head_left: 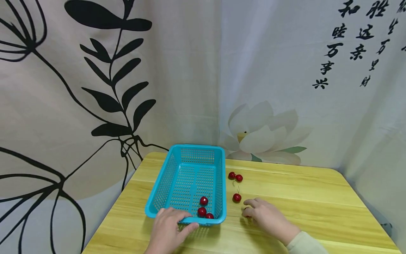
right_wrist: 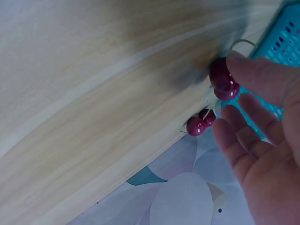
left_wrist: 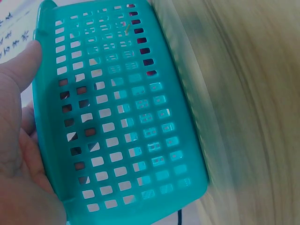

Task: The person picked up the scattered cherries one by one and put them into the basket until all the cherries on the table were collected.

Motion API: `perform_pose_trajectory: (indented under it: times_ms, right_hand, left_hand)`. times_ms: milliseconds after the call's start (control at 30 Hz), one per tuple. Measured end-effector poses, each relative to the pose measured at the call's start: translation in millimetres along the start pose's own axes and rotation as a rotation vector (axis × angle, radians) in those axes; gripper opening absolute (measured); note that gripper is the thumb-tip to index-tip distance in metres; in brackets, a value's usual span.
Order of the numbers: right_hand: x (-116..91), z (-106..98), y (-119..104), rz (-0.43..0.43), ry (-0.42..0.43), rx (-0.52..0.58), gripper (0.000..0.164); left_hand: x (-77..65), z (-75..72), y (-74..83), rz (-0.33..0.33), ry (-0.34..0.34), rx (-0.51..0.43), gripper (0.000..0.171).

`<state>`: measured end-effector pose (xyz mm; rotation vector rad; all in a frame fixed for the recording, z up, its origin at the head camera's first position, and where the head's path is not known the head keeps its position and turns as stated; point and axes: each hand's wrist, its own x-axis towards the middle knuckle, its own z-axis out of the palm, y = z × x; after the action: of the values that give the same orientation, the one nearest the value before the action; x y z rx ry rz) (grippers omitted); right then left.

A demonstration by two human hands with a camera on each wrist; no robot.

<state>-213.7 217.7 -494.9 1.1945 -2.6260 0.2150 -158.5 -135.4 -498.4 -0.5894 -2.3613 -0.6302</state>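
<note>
A blue plastic basket [head_left: 194, 176] stands on the wooden table with several red cherries [head_left: 202, 211] at its near end. My left hand [head_left: 171, 225] grips the near rim, the thumb outside and the fingers over the edge; the left wrist view shows the perforated end wall [left_wrist: 110, 110] close up. To the right of the basket, my right hand [head_left: 266, 217] is low over the table. Its thumb tip overlaps a dark cherry [right_wrist: 219, 72] in the right wrist view, while the visible fingers stay apart from it. A single stemmed cherry [head_left: 237, 198] lies just left of that hand.
Farther back, two cherries [head_left: 235, 176] lie close together beside the basket. The wooden table [head_left: 301, 190] extends to the right. A printed curtain [head_left: 190, 70] hangs behind the table's back edge.
</note>
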Motion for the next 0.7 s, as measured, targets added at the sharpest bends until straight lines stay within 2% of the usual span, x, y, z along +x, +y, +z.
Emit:
perform_pose_trajectory:
  times_ms: [167, 400, 533, 700]
  right_hand:
    - [1, 6, 0, -0.029, -0.020, -0.063, 0.033]
    - [1, 11, 0, -0.031, -0.045, -0.063, 0.027]
    - [1, 12, 1, -0.056, -0.037, -0.076, 0.026]
    - [0, 14, 2, -0.048, -0.047, -0.073, 0.023]
  left_hand:
    - [-0.7, 1.5, -1.3, -0.008, -0.005, -0.002, 0.029]
    - [0.7, 0.7, -0.1, -0.023, -0.014, -0.013, 0.029]
    - [0.7, 0.8, -0.3, -0.016, -0.008, -0.014, 0.029]
    - [-0.4, 2.0, -1.7, 0.005, 0.005, -0.004, 0.031]
